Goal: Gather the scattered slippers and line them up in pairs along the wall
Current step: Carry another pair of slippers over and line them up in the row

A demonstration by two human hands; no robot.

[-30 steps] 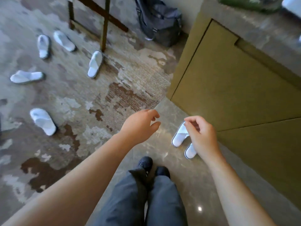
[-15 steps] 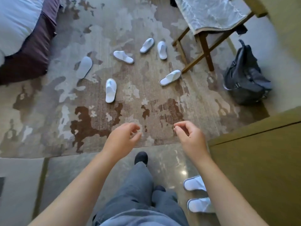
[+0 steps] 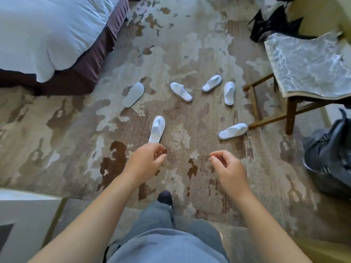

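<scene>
Seen from the head camera, a person's left hand (image 3: 146, 161) and right hand (image 3: 227, 168) hang over the mottled beige-and-brown carpet (image 3: 190, 54), fingers (image 3: 213, 158) loosely curled and holding nothing. Six white fabric slippers lie scattered beyond the fingers: the nearest slipper (image 3: 157, 129) just past the left hand, another (image 3: 232, 131) ahead of the right beside the wooden stool (image 3: 288, 114), an overturned one (image 3: 133, 94) and three more (image 3: 209, 89) farther off.
</scene>
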